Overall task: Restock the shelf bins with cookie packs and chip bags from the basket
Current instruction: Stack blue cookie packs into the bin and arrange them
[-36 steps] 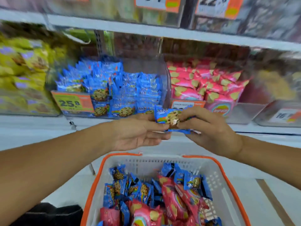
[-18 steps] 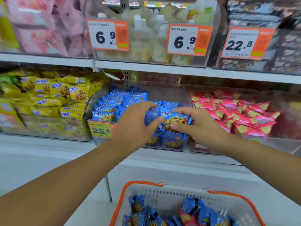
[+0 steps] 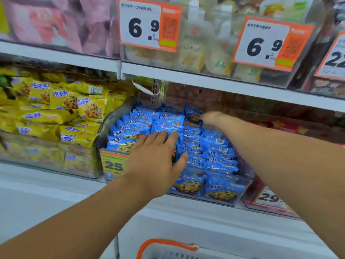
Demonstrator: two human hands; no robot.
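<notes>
A clear shelf bin (image 3: 106,126) on the middle shelf is full of blue cookie packs (image 3: 211,146). My left hand (image 3: 156,157) lies flat with straight fingers on the front packs of that bin. My right hand (image 3: 211,117) reaches deep to the bin's back and holds a blue cookie pack (image 3: 192,113) there; its fingers are blurred. Only the orange rim of the white basket (image 3: 168,243) shows at the bottom edge.
A bin of yellow cookie packs (image 3: 61,113) stands left of the blue bin. A bin of pink-red chip bags (image 3: 280,126) stands to the right, mostly behind my right arm. The upper shelf (image 3: 205,77) with price tags hangs close above.
The view has tilted up from the basket to the shelf. My right hand carried the blue pack from above the basket to the back of the bin. My left hand let go and flattened on the packs.
</notes>
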